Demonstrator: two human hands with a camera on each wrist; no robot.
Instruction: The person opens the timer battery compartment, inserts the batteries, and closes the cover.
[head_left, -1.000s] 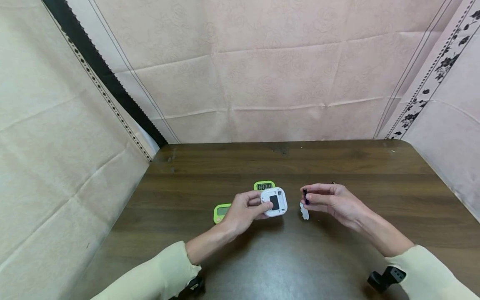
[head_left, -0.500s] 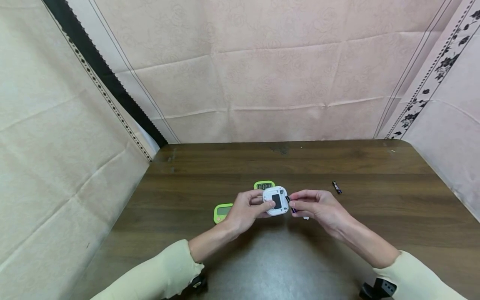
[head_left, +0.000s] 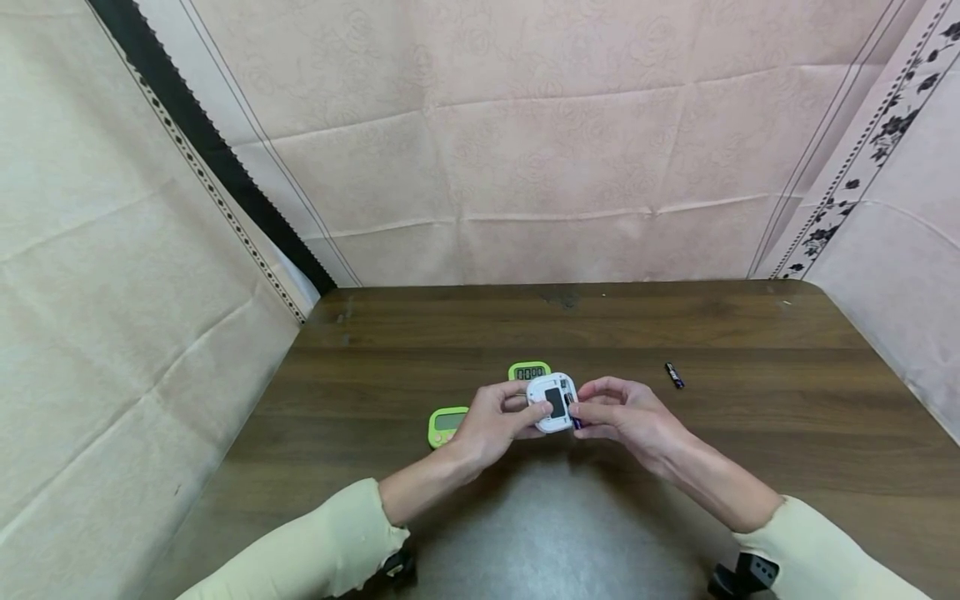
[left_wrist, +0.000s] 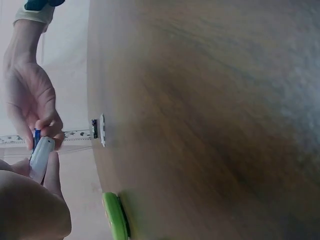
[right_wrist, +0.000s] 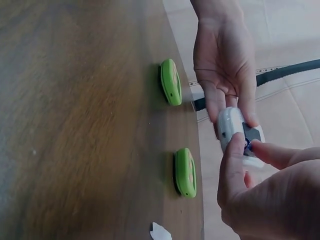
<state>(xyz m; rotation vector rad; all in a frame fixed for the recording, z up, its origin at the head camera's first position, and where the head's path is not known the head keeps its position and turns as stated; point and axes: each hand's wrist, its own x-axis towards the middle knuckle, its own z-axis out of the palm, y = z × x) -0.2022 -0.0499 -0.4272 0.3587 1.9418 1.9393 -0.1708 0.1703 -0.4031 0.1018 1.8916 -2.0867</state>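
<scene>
White plastic catches the eye first: a small, rounded square white plastic timer (head_left: 552,402), turned back-side up, sits gripped in the person's left hand (head_left: 491,423), fingers curled round its edge and thumb pressing on its back. The right hand (head_left: 626,419) pinches a small dark battery with a blue-purple tip (right_wrist: 246,144) between thumb and forefinger, right at the open slot on the timer's back. To seat it well, I'd judge the left hand should keep the timer steady and level while the right lines the battery up with the slot and presses it in gently, not forcing it. Just beyond the left hand's knuckles lie two green plastic timers (head_left: 528,371) (head_left: 446,424) on the dark wooden table (head_left: 750,333); a spare dark battery (head_left: 674,374) lies further out past the right hand.
</scene>
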